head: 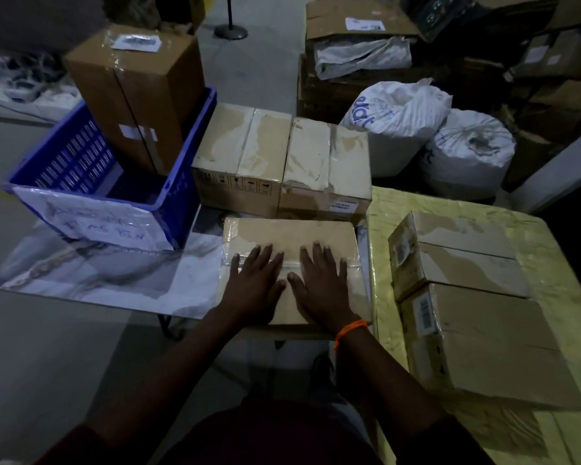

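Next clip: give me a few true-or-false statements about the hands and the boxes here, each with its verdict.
1. The left hand and the right hand lie flat on the middle box. True.
2. The blue crate holds nothing. False: a tall brown box stands in it.
3. The orange band is on the left wrist. False: it is on the right wrist.
4. Two white sacks sit beyond the yellow table. True.

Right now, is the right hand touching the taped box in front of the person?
Touching. The head view shows the right hand lying flat on top of the taped box, fingers straight.
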### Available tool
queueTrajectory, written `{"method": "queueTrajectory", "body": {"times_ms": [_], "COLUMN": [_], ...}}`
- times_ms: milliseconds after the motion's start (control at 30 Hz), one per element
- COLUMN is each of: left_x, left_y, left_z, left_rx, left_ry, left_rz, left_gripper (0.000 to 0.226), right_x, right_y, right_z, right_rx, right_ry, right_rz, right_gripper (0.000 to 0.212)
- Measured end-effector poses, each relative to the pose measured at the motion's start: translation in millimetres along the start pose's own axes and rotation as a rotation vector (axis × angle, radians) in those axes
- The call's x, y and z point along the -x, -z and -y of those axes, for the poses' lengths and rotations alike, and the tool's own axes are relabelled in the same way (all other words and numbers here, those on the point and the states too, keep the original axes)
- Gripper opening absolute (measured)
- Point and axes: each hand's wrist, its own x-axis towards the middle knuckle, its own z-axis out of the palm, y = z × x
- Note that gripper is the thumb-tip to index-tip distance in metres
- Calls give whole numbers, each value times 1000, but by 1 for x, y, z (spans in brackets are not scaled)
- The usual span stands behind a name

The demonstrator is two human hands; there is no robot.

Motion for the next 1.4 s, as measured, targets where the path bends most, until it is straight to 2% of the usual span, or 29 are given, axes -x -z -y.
{"method": "queueTrajectory", "body": {"times_ms": [233, 300, 500, 700, 967, 1067, 1200, 1300, 1400], "left_x": [-12, -12, 8, 28, 30, 29, 22, 11, -10], "left_y": [0, 1, -3, -7, -15, -16, -7, 8, 19], "left_z": [3, 3, 8, 37, 39, 37, 34, 32, 46], "left_rx": [-46, -43, -77, -48, -25, 45, 252, 304, 426], "left_ry": [12, 2, 33, 131, 76, 96, 229, 265, 273], "left_rz": [90, 92, 76, 40, -10, -23, -18, 16, -43], "left_gripper": [80, 82, 90, 103, 103, 109, 121, 122, 119], "right_x": [-12, -13, 6, 45, 46, 41, 18, -4, -27], "right_y": [-1, 1, 7, 3, -4, 6, 29, 36, 44], "right_z": [-4, -4, -17, -44, -46, -45, -55, -68, -72], "right_rx": [34, 44, 53, 74, 31, -119, -453, -582, -654], "right_ry": [-11, 4, 53, -159, -150, -211, -316, -324, -371], "right_rz": [64, 82, 136, 62, 26, 60, 88, -8, 35], "right_gripper": [80, 73, 73, 99, 107, 121, 134, 130, 116]}}
